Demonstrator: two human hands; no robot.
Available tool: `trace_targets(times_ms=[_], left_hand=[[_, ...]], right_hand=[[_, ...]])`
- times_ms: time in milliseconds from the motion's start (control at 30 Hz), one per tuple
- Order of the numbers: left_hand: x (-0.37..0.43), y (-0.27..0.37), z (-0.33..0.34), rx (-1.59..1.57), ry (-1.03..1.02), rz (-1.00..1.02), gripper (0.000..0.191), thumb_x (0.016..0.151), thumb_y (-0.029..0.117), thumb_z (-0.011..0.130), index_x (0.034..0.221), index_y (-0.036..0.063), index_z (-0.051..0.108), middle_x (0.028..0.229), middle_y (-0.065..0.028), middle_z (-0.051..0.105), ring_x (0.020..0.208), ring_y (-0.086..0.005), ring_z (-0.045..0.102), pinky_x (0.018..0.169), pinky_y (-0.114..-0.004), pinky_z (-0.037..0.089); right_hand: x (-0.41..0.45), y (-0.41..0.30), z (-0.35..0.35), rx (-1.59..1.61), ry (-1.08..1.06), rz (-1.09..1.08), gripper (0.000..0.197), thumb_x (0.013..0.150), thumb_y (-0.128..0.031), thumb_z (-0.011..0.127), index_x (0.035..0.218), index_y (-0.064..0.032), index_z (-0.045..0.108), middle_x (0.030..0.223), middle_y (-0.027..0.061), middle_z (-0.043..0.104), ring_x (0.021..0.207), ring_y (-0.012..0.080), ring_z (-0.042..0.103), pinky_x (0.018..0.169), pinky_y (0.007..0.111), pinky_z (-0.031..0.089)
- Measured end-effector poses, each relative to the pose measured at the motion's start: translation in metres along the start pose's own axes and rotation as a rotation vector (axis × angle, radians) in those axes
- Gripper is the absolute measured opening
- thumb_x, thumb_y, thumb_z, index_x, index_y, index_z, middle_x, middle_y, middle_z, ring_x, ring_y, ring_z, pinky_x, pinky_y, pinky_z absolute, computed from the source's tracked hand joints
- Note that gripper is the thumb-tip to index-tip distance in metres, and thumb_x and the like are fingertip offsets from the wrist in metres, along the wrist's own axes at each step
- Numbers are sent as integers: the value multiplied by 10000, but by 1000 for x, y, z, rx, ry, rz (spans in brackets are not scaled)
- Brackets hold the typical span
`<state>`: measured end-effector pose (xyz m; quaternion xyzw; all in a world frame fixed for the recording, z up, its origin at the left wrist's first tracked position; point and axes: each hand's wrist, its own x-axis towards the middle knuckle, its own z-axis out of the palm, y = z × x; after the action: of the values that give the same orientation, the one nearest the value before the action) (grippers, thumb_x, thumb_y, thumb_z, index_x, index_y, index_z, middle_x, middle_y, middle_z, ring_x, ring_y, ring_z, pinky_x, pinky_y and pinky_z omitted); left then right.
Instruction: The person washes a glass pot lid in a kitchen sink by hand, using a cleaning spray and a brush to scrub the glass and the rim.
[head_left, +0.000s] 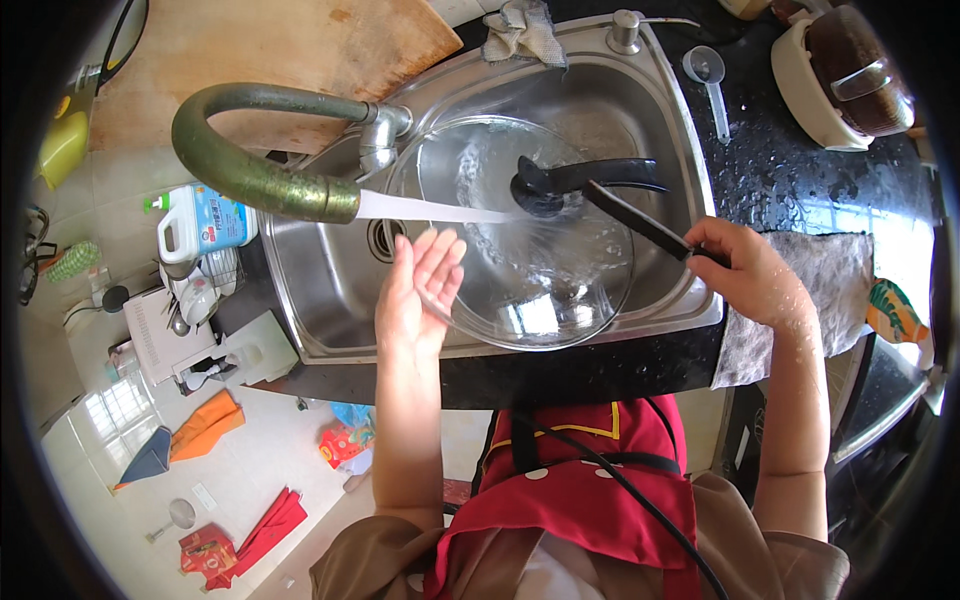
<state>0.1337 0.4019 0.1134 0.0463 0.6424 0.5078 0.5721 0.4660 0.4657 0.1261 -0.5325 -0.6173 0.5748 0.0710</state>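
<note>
A round glass pot lid (517, 277) lies tilted over the stainless steel sink, its front rim above the sink's front edge. At its centre is a black handle (536, 187) with a long arm extending right. My left hand (420, 292), palm up, supports the lid at its left rim, which crosses the palm and fingers. A narrow black tool (637, 221) with a pale edge is pinched in my right hand (739, 262); its far end reaches toward the handle. Water (427, 208) pours from the curved faucet (277, 187) onto the lid and spreads over the glass.
Left of the sink (315, 300) stands a detergent jug (206, 221). A wooden board (300, 45) and a rag (525, 34) lie behind. To the right are a measuring spoon (709, 82), a lidded appliance (840, 82) and a grey towel (810, 285) at the counter edge.
</note>
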Motion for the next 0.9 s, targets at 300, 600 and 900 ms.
trace_targets(times_ms=[300, 600, 900], left_hand=[[-42, -60, -40, -264, -278, 161, 484, 905, 259, 525, 1304, 24, 386, 1296, -116, 468, 1193, -229, 463, 970, -367, 411], [-34, -98, -45, -350, -540, 42, 549, 866, -32, 419, 1383, 115, 306, 1426, -90, 316, 1295, -232, 339, 1051, -405, 298], [-29, -115, -82, -404, -686, -129, 550, 846, -39, 387, 1353, 175, 371, 1397, -108, 362, 1263, -321, 373, 1018, -519, 312]], right_hand=[[35, -4, 32, 482, 275, 246, 384, 781, -287, 682, 945, 35, 553, 694, 21, 571, 456, 49, 403, 401, 222, 322], [119, -36, 71, 1759, -70, 390, 277, 826, -318, 656, 875, -65, 551, 734, -5, 590, 386, 30, 307, 371, 174, 291], [115, -38, 78, 1435, -262, 210, 305, 887, -367, 553, 911, -64, 542, 940, 37, 631, 367, 29, 298, 350, 188, 269]])
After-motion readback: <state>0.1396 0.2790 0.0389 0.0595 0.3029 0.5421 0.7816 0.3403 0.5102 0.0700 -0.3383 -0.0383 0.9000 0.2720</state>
